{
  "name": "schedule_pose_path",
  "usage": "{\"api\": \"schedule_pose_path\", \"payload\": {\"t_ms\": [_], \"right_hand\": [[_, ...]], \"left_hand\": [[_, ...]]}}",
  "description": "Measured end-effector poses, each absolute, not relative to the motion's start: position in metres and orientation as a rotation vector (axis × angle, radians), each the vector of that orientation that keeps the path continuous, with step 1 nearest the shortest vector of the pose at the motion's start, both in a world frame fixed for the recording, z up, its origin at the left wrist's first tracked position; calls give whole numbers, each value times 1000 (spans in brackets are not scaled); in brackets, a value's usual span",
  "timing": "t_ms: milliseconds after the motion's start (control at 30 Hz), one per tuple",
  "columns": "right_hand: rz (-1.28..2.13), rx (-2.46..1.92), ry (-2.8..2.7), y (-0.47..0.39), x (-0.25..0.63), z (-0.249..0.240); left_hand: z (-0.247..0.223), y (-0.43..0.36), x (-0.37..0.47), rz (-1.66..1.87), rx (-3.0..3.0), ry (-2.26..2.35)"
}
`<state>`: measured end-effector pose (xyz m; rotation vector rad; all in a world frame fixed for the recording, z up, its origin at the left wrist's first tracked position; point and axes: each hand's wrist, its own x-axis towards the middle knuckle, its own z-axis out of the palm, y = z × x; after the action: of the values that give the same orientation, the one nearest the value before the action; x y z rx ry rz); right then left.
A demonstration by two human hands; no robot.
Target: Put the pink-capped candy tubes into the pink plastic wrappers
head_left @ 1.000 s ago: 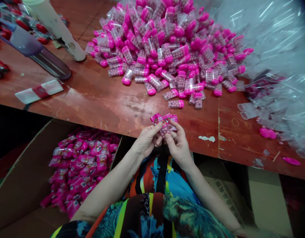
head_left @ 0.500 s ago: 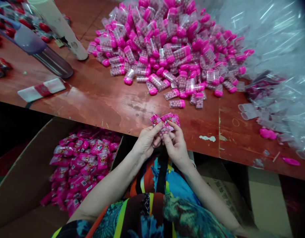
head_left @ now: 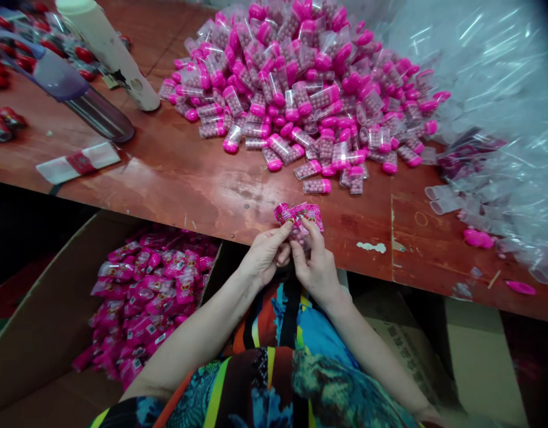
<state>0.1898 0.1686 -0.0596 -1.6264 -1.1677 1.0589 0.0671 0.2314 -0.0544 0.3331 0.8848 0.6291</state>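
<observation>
Left hand (head_left: 265, 252): thumb and curled fingers are pinched on the left side of a pink printed packet (head_left: 311, 213).
Right hand (head_left: 318, 267): the same packet is gripped from the other side, the index finger laid against the print and the thumb set lower.
Packet: it is held between both hands, by the near edge of the bench (head_left: 198, 184); whether one wrapper or two are layered cannot be told.
Pale pink beads (head_left: 299, 235): they are glimpsed under the print, between the hands; how they are enclosed is hidden by the fingers.
Pinch: as the film looks thin, a light, even hold is probably best kept on both sides, so that it is neither torn nor creased.
Thumbs: pressure is better put beside the beads than on them, and the film is best steadied by one hand while the finer work is done with the other.
Bench edge: a drop is more safely caught if the packet is kept over the wood.
Pink-capped tubes (head_left: 317, 186): they are heaped beyond the hands, the nearest just ahead of the packet.
Carton (head_left: 37, 303): filled pink packets (head_left: 140, 327) are held in it, low on the left.
</observation>
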Motion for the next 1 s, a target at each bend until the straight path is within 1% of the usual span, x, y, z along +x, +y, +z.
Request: {"api": "schedule_pose_path", "payload": {"t_ms": [67,233,333,567,733,833,900,1000], "right_hand": [[1090,-1604,-1135,170,191,-59],[1481,-1331,-653,176,191,-56],[1605,-1281,-509,177,193,-54],[1482,-1276,-595,178,194,-61],[1585,-1281,-680,179,192,-64],[1637,-1253,-730,177,197,-63],[1556,-1305,-797,176,209,-63],[1188,-1533,-958,179,236,-67]], "left_hand": [[-55,229,70,667,313,919],[-55,227,70,660,384,906],[-55,224,67,600,430,857],[-51,223,65,534,555,861],[-46,226,62,476,626,887],[-36,226,44,459,662,980],[-30,221,15,438,690,1072],[-26,207,-56,488,777,1411]]}}
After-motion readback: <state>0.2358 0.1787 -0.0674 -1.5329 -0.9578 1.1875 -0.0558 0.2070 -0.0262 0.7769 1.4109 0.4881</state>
